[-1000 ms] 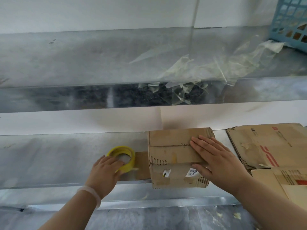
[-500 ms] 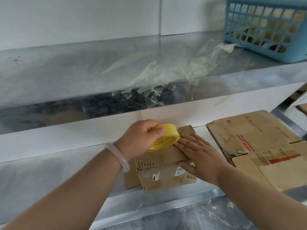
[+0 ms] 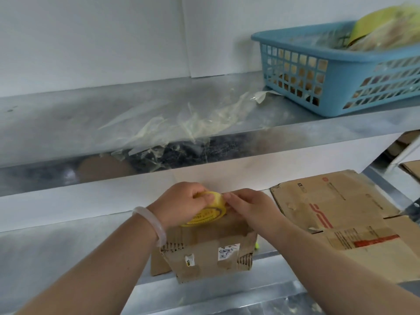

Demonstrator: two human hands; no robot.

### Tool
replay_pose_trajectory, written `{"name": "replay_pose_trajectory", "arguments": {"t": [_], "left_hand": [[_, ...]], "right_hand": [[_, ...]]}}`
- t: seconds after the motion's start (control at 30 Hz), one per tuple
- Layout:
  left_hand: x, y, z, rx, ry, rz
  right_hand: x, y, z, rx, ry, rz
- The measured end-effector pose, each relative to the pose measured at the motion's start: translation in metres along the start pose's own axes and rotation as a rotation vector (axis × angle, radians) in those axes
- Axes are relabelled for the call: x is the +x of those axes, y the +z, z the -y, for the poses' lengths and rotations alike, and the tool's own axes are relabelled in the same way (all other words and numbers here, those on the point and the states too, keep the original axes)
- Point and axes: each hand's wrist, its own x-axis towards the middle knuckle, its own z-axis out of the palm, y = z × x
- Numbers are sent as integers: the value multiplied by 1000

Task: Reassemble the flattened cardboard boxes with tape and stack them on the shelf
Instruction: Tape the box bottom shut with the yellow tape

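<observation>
A small worn cardboard box [image 3: 209,253] stands on the lower metal shelf [image 3: 56,246], with its front overhanging the shelf's edge. My left hand [image 3: 181,203] grips a yellow tape roll [image 3: 209,212] held over the top of the box. My right hand [image 3: 247,208] is beside the roll, its fingertips curled against the roll's right side, apparently picking at the tape. Flattened cardboard boxes [image 3: 336,208] lie on the same shelf to the right.
The upper metal shelf [image 3: 68,123] carries crumpled clear tape scraps [image 3: 181,123] in the middle and a blue plastic basket [image 3: 341,69] with bagged items at the right. A white wall stands behind both shelves. A further piece of cardboard [image 3: 411,169] shows at the far right.
My left hand lifted the tape roll from the shelf to above the box. My right hand left the box top, where it lay flat, and went to the roll. The camera tilted up and right.
</observation>
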Motion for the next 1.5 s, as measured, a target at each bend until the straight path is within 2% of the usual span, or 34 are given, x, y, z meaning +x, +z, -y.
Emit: {"name": "replay_pose_trajectory", "arguments": {"t": [0.13, 0.3, 0.47, 0.57, 0.67, 0.77, 0.87, 0.97, 1.07, 1.13, 1.37, 1.5], "left_hand": [[1, 4, -7, 50, -21, 0], [5, 4, -16, 90, -31, 27], [11, 6, -24, 106, -49, 14], [10, 12, -27, 101, -68, -30], [7, 20, -28, 87, -79, -111], [4, 23, -20, -79, -97, -216], [-6, 25, -2, -363, -96, -155], [-14, 26, 12, -462, -104, -147], [-11, 20, 15, -377, -74, -283], [-7, 17, 12, -301, -72, -307], [8, 22, -1, -158, -121, -268], [18, 19, -9, -119, -159, -217]], "right_hand": [[5, -6, 7, -54, 17, -32], [6, -19, 19, -121, 21, 36], [-1, -32, 26, 262, 9, 20], [2, -21, 8, 529, 212, 73], [9, -13, -5, 629, 321, 177], [15, -13, -6, 591, 306, 217], [17, -16, -11, 605, 325, 183], [17, -18, -14, 612, 328, 176], [19, -17, -15, 592, 321, 150], [19, -18, -14, 599, 321, 129], [16, -37, -17, 611, 269, -2], [15, -52, -14, 779, 207, -87]]}}
